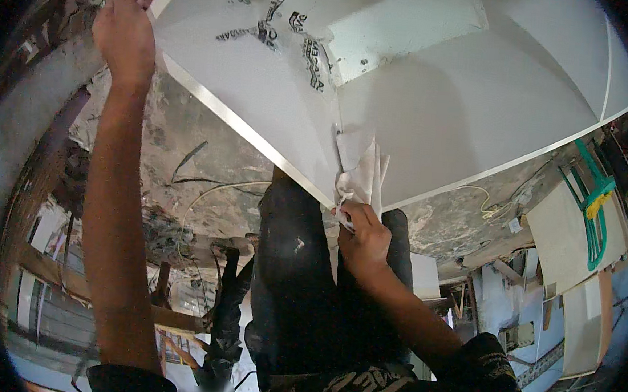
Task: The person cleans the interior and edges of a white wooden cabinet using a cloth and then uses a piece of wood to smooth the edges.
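Observation:
A large white box-like cabinet (436,117) with thin pale edges stands open in front of me, one corner pointing toward my legs. At the far left my left hand (126,37) is closed on the cabinet's upper left edge, its fingertips partly hidden. My right hand (365,243) is at the near corner, pinching a crumpled whitish cloth (365,178). That cloth reaches up into the inside corner and touches the panels there. Clear plastic film (312,61) with black printing lies against the inner left panel, beside a paler rectangular panel (405,38).
The worn, stained floor (237,154) bears a thin cable (201,201). On the right stand pale boards (570,228) with a green frame-like object (595,230) against them. Another person in dark clothes (224,335) is at the lower left, near wooden pieces (174,317).

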`<state>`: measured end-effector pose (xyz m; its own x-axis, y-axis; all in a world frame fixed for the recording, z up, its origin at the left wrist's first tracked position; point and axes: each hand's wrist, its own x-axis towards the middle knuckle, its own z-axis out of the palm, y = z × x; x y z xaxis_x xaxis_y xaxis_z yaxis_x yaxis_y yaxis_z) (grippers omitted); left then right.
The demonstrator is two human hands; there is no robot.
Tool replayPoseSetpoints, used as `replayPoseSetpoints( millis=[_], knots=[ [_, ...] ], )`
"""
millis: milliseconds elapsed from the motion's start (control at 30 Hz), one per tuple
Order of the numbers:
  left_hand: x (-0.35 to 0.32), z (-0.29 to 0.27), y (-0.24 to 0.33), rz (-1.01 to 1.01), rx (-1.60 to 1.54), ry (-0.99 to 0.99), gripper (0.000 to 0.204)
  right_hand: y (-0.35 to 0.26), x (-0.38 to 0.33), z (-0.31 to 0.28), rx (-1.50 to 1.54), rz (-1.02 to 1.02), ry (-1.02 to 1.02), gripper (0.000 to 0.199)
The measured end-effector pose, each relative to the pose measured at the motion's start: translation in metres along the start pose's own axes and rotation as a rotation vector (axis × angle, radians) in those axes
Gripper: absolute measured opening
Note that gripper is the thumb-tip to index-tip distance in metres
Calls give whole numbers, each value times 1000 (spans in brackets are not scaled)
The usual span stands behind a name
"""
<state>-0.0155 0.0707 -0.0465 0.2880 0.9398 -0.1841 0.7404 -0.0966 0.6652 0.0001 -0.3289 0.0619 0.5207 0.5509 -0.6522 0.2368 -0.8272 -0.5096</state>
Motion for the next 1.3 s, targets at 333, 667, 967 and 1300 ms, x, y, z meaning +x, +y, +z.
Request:
replayPoseSetpoints(
  millis=[333,667,967,1300],
  knots=[
    [20,-13,-26,100,386,96,46,16,-7,18,61,-75,107,42],
    [83,-49,-25,-496,177,-112,51,-128,141,38,151,-327,194,27],
    [6,0,12,-80,291,305,46,-70,86,36,153,-173,191,25],
    [-3,2,29,-20,221,224,41,-87,90,28,19,-128,146,34]
  ],
)
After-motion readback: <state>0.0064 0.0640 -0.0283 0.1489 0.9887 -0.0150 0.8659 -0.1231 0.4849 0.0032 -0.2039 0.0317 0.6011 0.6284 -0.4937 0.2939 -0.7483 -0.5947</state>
